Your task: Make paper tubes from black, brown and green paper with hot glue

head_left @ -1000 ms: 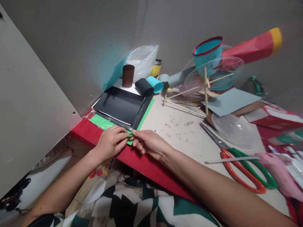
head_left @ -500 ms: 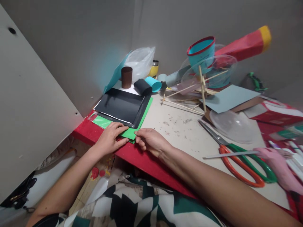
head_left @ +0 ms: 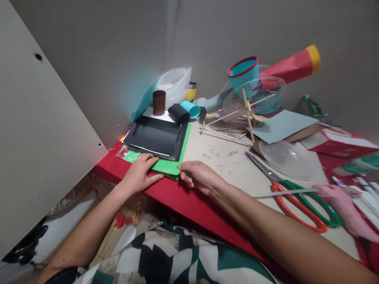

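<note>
A green sheet (head_left: 167, 166) lies at the table's front edge, partly under a stack of black sheets (head_left: 155, 138). My right hand (head_left: 201, 175) pinches its near right corner between thumb and fingertips. On the left, my left hand (head_left: 142, 173) rests at the front edge of the sheet, fingers over the top and thumb apart from them. Another green layer shows just below the held corner. Left of the stack, some green shows through clear plastic (head_left: 128, 155).
Behind the stack stand a brown paper tube (head_left: 159, 103), a black roll (head_left: 178, 113) and a blue roll (head_left: 191, 109). A wooden stick frame (head_left: 247, 114) is farther right. Large scissors (head_left: 299, 197) and a pink glue gun (head_left: 337, 201) lie near my right forearm.
My right hand has shifted to the right with the green sheet's corner in its pinch. The left hand stays at the sheet's front edge. The camera view has tilted slightly.
</note>
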`<state>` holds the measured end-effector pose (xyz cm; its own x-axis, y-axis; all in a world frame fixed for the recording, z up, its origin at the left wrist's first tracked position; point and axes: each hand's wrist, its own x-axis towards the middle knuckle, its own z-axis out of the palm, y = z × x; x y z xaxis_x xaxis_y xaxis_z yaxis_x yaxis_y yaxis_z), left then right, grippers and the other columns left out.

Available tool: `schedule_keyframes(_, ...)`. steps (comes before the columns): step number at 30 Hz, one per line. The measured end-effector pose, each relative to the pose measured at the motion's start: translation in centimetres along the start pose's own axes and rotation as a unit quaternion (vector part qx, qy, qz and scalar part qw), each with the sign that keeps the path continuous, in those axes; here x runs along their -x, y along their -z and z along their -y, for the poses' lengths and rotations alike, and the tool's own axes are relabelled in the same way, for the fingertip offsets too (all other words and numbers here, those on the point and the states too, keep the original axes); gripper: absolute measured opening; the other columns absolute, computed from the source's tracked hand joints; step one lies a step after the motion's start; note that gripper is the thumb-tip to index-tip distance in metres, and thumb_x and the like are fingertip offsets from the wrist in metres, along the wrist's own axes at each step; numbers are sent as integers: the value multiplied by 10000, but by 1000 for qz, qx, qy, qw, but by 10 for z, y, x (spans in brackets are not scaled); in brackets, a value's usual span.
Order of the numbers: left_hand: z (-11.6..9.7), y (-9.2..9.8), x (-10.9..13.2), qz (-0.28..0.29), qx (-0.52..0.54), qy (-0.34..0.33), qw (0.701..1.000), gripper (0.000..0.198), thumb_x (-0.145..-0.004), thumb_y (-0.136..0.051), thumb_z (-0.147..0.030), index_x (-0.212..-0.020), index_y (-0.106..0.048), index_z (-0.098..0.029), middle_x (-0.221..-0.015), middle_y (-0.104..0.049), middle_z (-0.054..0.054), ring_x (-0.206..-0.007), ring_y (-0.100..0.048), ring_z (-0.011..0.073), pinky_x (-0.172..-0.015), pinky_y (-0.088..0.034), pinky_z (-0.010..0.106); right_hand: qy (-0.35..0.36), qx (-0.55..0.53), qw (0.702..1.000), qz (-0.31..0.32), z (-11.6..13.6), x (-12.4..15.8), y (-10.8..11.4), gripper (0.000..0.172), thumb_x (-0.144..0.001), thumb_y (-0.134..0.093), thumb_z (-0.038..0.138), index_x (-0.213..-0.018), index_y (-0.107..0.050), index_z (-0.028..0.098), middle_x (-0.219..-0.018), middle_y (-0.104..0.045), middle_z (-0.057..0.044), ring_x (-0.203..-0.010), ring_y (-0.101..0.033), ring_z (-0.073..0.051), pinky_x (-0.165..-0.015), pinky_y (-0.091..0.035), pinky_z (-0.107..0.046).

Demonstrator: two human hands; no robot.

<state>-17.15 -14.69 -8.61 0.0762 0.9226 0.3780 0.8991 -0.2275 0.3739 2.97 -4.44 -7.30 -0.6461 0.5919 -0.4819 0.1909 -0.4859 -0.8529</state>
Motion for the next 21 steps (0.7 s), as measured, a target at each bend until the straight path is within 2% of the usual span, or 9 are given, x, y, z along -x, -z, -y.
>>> schedule_keyframes(3, -6, -1, 0, -20, 28, -27, 999, 428, -847, -652, -424, -1173, -611, -150, -1136, -611, 139, -1046, -568, 256, -909, -478, 417, -2, -5, 1000, 5, 1, 0, 0, 368, -973, -554, 225, -617, -538, 130, -471, -510, 96, -304, -375, -24, -307, -303, -138)
schedule_keyframes(8, -31, -9, -7, -48, 39, -110, 992, 198, -896, -600, -271, -1051, -661, -164, -998, -661, 102, -911, -589, 213, -808, -475, 362, 10, -22, 1000, 13, 5, 3, -2, 405, -958, -470, 106, -563, -555, 129, -428, -569, 41, -269, -400, -34, -284, -299, -131)
schedule_keyframes(11, -41, -14, -13, -72, 34, -118, 990, 133, -911, -561, -214, -940, -679, -158, -885, -673, 88, -814, -581, 199, -738, -462, 341, 23, -34, 999, 12, 6, 4, -3, 388, -922, -479, 94, -546, -568, 133, -439, -604, 10, -265, -414, -37, -279, -318, -127)
schedule_keyframes(16, -41, -15, -20, -76, 114, -84, 987, 122, -896, -567, -187, -825, -665, -171, -756, -672, 48, -719, -584, 170, -705, -454, 316, 29, -44, 999, 11, 6, 2, -3, 347, -895, -498, 87, -563, -587, 134, -446, -614, 0, -270, -435, -50, -262, -325, -128)
schedule_keyframes(21, -40, -12, -23, -47, 248, 57, 966, 130, -857, -595, -197, -755, -673, -174, -720, -672, 20, -687, -602, 143, -680, -468, 267, 25, -48, 998, 19, 7, 3, -2, 314, -927, -466, 118, -676, -655, 104, -449, -615, -5, -279, -456, -63, -261, -351, -131)
